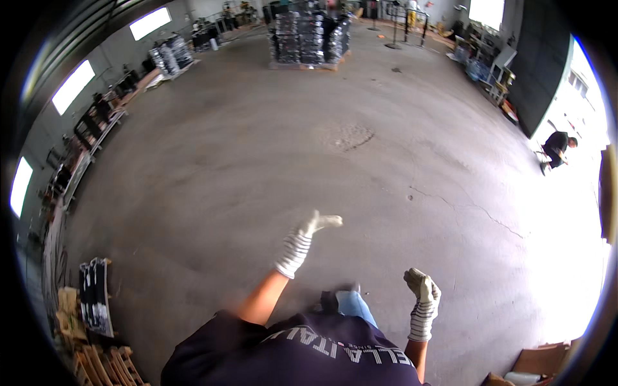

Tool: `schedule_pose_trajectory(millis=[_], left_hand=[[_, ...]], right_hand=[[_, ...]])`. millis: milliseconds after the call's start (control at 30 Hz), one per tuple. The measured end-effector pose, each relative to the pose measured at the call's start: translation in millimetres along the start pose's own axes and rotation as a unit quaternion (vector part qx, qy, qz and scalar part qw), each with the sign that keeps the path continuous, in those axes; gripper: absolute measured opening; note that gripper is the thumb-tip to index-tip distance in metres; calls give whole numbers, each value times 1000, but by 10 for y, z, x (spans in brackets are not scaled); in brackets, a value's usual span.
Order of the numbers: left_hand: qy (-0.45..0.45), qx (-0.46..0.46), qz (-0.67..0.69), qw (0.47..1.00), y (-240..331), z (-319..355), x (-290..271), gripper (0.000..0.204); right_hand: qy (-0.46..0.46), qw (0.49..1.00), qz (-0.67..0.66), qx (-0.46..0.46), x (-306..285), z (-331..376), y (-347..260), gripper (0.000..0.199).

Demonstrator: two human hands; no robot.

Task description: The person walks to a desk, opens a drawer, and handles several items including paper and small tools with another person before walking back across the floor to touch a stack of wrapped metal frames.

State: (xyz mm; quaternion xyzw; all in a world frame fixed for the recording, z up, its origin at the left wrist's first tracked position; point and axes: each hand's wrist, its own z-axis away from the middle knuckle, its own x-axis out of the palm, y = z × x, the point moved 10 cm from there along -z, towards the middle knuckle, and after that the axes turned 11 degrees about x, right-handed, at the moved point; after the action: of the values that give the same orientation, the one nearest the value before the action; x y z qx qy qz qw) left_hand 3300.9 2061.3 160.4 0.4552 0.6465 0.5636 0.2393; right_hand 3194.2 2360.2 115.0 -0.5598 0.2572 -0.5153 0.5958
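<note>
Left hand [317, 224]: open, thumb apart, fingers pointing right; nothing held (slight blur).
Right hand [423, 287]: fingers loosely curled, palm hidden; no object shows, but can't tell if something small is inside.
Gloves [295, 254]: on both hands, pale, with dark-striped cuffs.
Nearest things: the wearer's own shirt [277, 360] and jeans [355, 307], both apart from the hands; bare concrete floor [257, 154] beyond.
Progress: no handling under way at this instant, as I read it; what's left can't be judged from here.
Far stack [310, 38]: dark, shiny, looks film-wrapped, upright on a pallet [304, 66]; that much looks done (by whom, can't tell).
Far-left stack [170, 56]: similar shiny wrap, well apart from the first.
Near left: black-and-white panels [96, 296] beside wooden pallets [106, 367].
Near right: open cardboard box [541, 361].
Right doorway: another person [555, 149], crouched or seated, well away.
Shirt lettering: large, light, across the chest (not copied here).
Other labels: none I can make out; far stacks too small.
</note>
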Motion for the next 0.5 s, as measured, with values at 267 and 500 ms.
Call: schedule_pose_trajectory(millis=[267,500], left_hand=[[-168,118,-259,944,-786,-1448,-40,35],[-18,-72,-161,984,-894,-2883,-631,36]], right_hand=[[58,995,-41,64,-93,-2078,85,43],[-55,991,110,60,1136,-4242,-1083,41]])
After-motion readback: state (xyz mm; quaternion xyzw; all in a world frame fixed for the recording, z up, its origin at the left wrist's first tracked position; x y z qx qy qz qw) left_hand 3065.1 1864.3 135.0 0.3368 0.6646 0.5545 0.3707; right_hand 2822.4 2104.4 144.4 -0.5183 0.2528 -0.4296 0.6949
